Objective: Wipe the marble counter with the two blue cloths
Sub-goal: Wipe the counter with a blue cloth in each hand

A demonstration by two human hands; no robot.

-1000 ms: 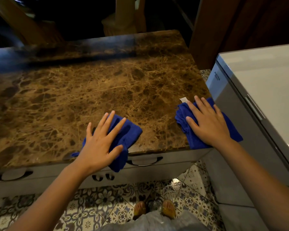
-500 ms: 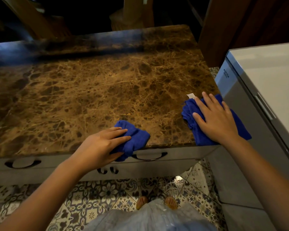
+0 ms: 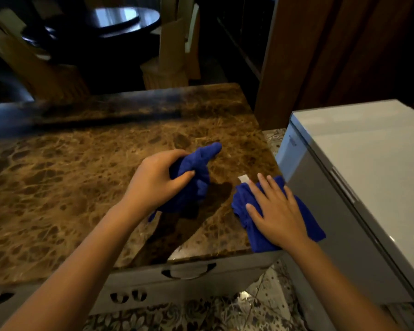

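Left hand (image 3: pixel 158 180) grips bunched blue cloth (image 3: pixel 196 173) mid brown marble counter (image 3: pixel 58 182), right hand (image 3: pixel 276 211) flat on second blue cloth (image 3: pixel 249 225) at its right edge; most unwiped, I'd judge.

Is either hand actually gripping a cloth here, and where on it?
The left hand grips one blue cloth bunched around its middle. The right hand only presses flat on the other cloth.

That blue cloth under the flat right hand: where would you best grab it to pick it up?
Probably the bunched left edge of the right cloth, pinched from above and from the left. Its folds stand up there, while the right hand presses the rest flat near the counter corner.
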